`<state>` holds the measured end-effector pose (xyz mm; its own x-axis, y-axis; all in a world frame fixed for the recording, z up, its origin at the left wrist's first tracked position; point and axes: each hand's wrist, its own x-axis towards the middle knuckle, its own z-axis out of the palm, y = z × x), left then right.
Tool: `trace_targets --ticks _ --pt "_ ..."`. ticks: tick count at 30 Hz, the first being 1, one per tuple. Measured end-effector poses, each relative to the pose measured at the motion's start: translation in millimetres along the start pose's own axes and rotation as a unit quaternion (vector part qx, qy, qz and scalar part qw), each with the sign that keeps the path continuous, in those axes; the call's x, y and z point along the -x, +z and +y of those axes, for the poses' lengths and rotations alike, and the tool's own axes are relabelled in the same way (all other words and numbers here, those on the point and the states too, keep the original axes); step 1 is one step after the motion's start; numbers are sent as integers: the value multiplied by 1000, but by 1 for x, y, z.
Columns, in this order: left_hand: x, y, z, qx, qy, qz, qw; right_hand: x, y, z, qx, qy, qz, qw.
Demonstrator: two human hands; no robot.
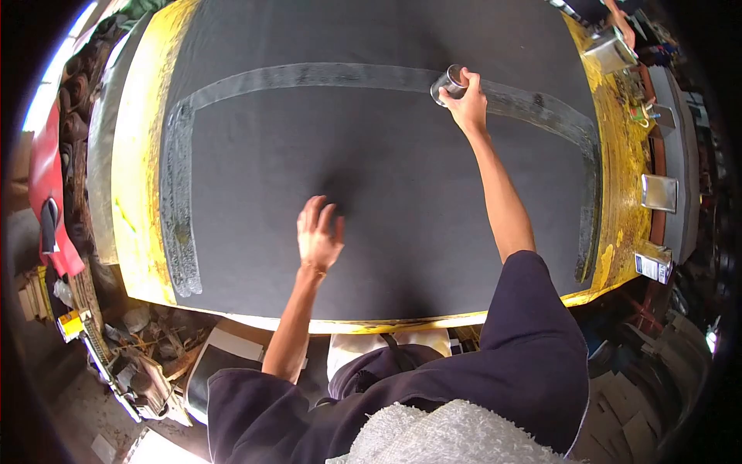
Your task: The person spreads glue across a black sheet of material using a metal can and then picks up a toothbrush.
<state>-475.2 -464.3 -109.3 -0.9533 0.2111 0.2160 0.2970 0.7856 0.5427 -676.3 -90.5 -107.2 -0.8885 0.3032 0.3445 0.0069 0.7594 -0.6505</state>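
A large black sheet [371, 155] lies flat over a yellow-edged table. Glossy greyish bands [309, 75] run along its far side and down both sides. My right hand [468, 100] is wrapped round a small shiny cylinder [447, 87], like a cup or jar, tilted at the far band. Whether the cylinder touches the sheet I cannot tell. Nearer to me, my left hand [319, 236] hangs over the middle of the sheet with its fingers spread and nothing in them. A dark shadow falls beside its fingertips.
The table's yellow, stained edge [143, 155] shows on both sides. At the right stand a metal tin [609, 51], a square metal can [659, 192] and a labelled box-like can [653, 261]. Another person's arm [622, 23] reaches in at the upper right. Red material [50, 193] hangs at the left.
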Motion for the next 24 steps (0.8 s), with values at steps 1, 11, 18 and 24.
trace_targets --ticks 1,11,18,24 --pt "9 -16 -24 -32 9 27 999 1 13 -10 -6 -10 0 1000" --pt "53 -63 -89 -125 -54 -71 988 15 141 -148 -53 -98 -41 993" --pt "51 -66 -92 -106 -69 -82 989 22 243 -252 -113 -201 -24 973" --pt "54 -67 -94 -83 -74 -97 989 27 311 -322 -154 -240 -30 958"
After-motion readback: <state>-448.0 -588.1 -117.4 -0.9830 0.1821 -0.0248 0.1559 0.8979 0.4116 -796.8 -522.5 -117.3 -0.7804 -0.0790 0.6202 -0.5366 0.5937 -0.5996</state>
